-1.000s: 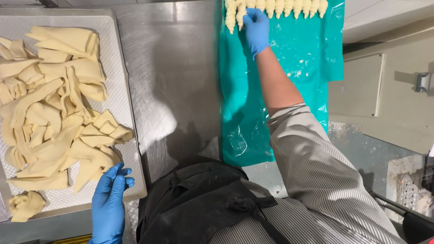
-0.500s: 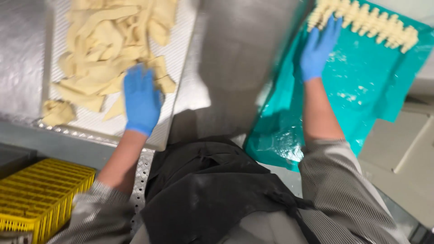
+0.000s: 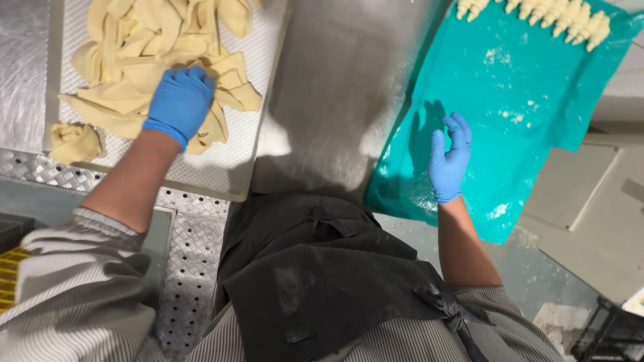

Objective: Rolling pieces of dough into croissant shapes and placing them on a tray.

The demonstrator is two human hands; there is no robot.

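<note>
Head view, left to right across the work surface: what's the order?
Small dough lump → left hand on the pile of dough strips in the perforated tray → bare steel table → right hand over the teal sheet → row of rolled dough pieces.

Bright overhead light glares off the steel table [image 3: 335, 87]; slight motion blur.

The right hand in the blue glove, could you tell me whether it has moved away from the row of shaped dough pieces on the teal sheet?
Yes. The right hand was touching the row of shaped dough pieces; it has since drawn back along the teal sheet toward the person, apart from the row.
</note>
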